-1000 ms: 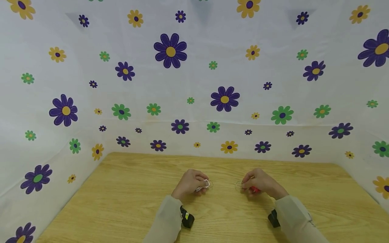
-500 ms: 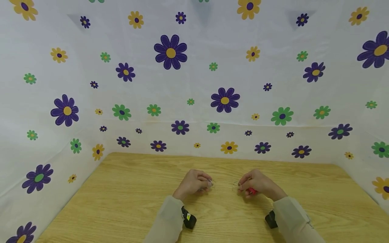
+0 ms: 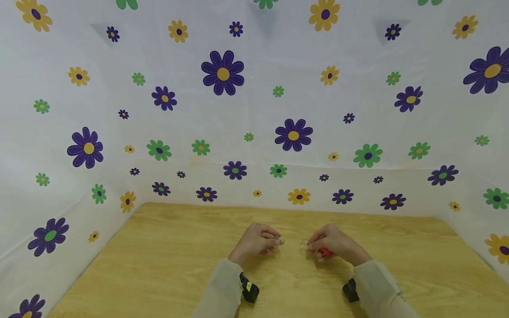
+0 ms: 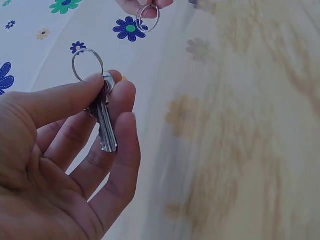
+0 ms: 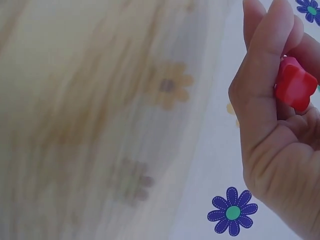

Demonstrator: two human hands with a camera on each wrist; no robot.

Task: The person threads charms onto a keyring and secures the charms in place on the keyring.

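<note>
Left hand (image 3: 256,240) pinching silver metal key (image 4: 106,126), round wire ring (image 4: 86,49); right hand (image 3: 333,243) gripping lobed red piece (image 5: 296,86), metal hoop (image 4: 148,31); gap narrowed, not yet joined

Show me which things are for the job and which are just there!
Probably for the job:
- Left grip: key, metal ring
- Right grip: second metal ring, red thing

Just there:
- Wooden table
- Flowery cloth
- Black wrist gadgets

- We see a pale beige left sleeve (image 3: 221,287).
- We see a right sleeve (image 3: 382,293) of the same pale cloth, ending in a cuff (image 3: 371,274).
- We find the left camera (image 3: 250,295) boxy and black, with a small yellow mark (image 3: 248,286).
- We find the right camera (image 3: 350,290) black too.
</note>
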